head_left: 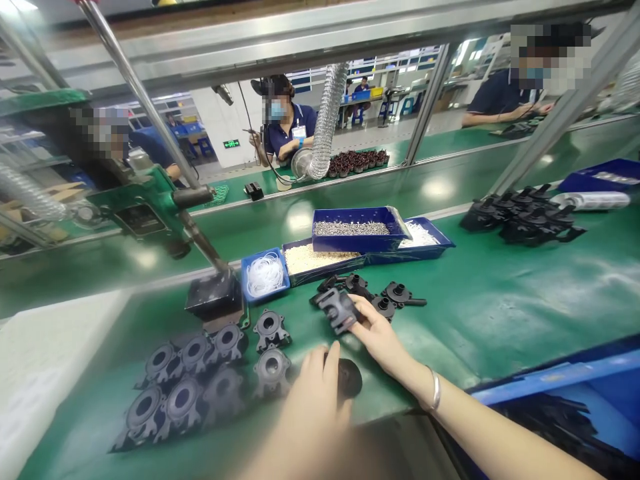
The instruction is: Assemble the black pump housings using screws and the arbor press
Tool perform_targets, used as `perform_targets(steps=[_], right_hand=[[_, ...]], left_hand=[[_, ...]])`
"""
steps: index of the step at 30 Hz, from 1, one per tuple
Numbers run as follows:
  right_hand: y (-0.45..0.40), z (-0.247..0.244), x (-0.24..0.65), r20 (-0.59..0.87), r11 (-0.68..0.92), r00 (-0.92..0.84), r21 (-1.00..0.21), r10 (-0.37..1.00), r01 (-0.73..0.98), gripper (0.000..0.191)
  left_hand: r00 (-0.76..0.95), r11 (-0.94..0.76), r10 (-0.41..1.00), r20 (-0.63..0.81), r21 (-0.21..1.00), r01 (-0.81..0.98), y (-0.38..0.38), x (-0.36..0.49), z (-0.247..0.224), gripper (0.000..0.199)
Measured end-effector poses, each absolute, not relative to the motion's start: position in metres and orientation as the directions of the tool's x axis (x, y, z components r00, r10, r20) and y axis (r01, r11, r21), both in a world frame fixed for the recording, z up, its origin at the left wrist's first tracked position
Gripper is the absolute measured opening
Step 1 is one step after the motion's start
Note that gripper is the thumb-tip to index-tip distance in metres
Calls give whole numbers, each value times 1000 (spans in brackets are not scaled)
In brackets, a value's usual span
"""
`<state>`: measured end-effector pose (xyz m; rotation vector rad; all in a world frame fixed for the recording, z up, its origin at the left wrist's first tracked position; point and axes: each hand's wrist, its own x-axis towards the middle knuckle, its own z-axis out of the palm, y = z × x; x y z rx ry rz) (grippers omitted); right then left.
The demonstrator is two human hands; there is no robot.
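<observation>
My right hand (375, 330), a silver bangle at its wrist, pinches a black plastic bracket (339, 311) with cut-out edges and holds it above the bench. Below it and to the left, my left hand (317, 380) is smeared by motion; its fingers and thumb close around the edge of a round black part (351, 379). Black housings (273, 365) with round openings stand in rows to the left of my left hand. Just beyond the bracket lies a loose group of black pump-like covers (397, 292) with short spouts.
Blue trays hold white rings (265, 275), cream-coloured small pieces (320, 261) and metal screws (353, 229). A green press (140, 213) stands at left over a black block (214, 297). Black parts (525, 213) are piled at right. A blue bin (565, 380) sits lower right. Co-workers sit beyond.
</observation>
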<state>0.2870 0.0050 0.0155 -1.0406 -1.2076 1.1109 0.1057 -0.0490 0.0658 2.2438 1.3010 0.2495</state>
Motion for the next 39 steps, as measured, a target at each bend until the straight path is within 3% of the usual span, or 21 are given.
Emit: perform_targets(steps=[2,4,8,10,14,16,21,23,28,31,33,36,39], right_hand=[[4,22,291,341,339,-27,-917,940,212,19],[1,27,294,453,450,-91,-802,887,393,19],[-3,32,296,593,549,-109,-640,798,538,12],[-4,33,297,638,564,-89,-598,765,569,12],[-7,28,295,505,571,-306,-532,807,625,9],[-8,24,293,445,578,-381,-507,811,639,8],[-6,16,291,428,547,-361,-483,829,684,9],[-5,15,290,397,527,-359,-498,844,688,7],[-4,13,293,427,500,-285,-569,858,653,8],[-2,11,296,413,467,-243,-628,878,623,11],[0,10,296,349,383,-170,-749,922,540,15],[3,12,294,89,94,-39,-983,995,157,19],[4,17,289,-142,-146,-33,-959,989,-242,28]], left_hand=[[530,-403,843,-97,538,740,-51,103,57,63],[531,-448,847,-19,513,732,-56,104,41,56],[445,-508,859,253,308,804,-66,113,14,48],[472,-523,844,256,192,830,-68,117,18,50],[643,-648,761,84,63,759,-66,119,44,49],[653,-658,753,80,74,749,-67,119,48,48],[667,-669,743,59,92,737,-68,113,41,55],[660,-653,752,9,153,742,-66,108,46,60],[577,-521,814,-72,349,779,-62,108,62,61],[561,-518,826,-59,314,796,-64,112,60,67],[553,-532,833,-10,258,807,-66,113,54,73],[517,-524,851,88,185,831,-66,112,43,85],[492,-513,856,156,141,847,-61,111,30,106]])
